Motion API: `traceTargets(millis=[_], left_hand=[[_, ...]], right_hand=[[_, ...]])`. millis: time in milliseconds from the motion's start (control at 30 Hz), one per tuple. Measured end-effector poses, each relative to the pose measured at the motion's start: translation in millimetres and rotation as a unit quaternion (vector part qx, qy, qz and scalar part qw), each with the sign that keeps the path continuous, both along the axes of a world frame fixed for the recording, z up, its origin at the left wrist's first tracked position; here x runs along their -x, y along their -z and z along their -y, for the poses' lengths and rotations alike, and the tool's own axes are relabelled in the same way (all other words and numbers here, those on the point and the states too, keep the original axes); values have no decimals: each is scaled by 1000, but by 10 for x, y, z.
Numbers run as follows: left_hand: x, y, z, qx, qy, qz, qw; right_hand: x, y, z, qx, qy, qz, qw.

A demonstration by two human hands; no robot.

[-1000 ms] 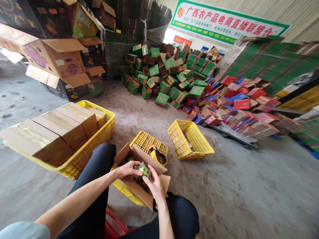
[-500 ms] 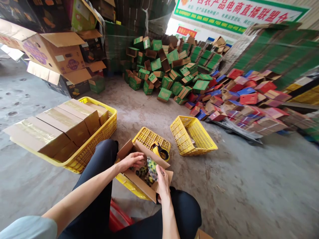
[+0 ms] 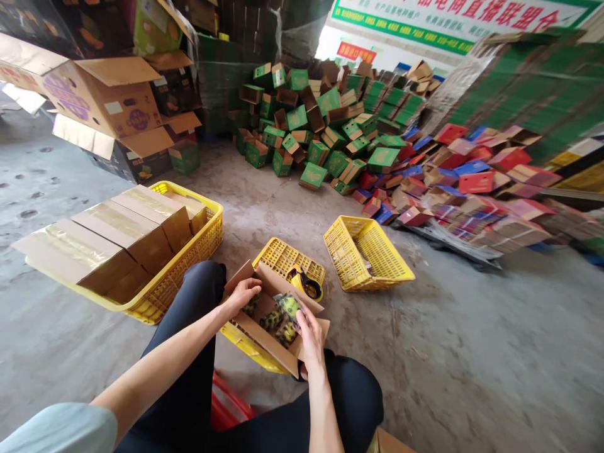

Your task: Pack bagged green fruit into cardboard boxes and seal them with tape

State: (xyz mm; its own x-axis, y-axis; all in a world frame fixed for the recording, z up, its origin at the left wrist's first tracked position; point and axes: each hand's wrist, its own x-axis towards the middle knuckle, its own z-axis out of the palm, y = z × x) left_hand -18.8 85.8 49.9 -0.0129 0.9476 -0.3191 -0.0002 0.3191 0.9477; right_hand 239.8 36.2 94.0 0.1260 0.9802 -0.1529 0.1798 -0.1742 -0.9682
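Note:
My right hand (image 3: pixel 310 330) holds a round green fruit with dark spots (image 3: pixel 289 306), wrapped in clear film, over an open cardboard box (image 3: pixel 267 336). Inside the box lie more wrapped green-and-dark pieces (image 3: pixel 270 319); their exact kind is unclear. Over the box's left end is my left hand (image 3: pixel 244 296), its fingers loosely bent and nothing visible in them. The box rests on a yellow plastic crate (image 3: pixel 252 348) between my knees. Just beyond its far flap, a yellow tape dispenser (image 3: pixel 306 284) sits on an upturned yellow basket (image 3: pixel 278 257).
To the left, a long yellow crate (image 3: pixel 155 296) holds several taped cartons (image 3: pixel 127 226). Another yellow basket (image 3: pixel 368 255) stands at the right on the concrete floor. Farther back are heaps of green boxes (image 3: pixel 314 175) and red and blue boxes (image 3: pixel 474 182), with large cartons (image 3: pixel 108 110) stacked at left.
My left hand has let go of the wrapped fruit and moved left over the box's end. The fruit stays in my right hand, shifted slightly right. The view has tilted down a little.

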Motion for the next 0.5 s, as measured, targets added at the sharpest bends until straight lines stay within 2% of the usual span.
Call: traceTargets(millis=[233, 500], left_hand=[[-15, 101, -12, -31, 96, -119, 988], [-77, 140, -15, -58, 188, -236, 952]], right_hand=[[-19, 37, 19, -7, 15, 54, 998], [7, 175, -6, 17, 6, 4, 1000]])
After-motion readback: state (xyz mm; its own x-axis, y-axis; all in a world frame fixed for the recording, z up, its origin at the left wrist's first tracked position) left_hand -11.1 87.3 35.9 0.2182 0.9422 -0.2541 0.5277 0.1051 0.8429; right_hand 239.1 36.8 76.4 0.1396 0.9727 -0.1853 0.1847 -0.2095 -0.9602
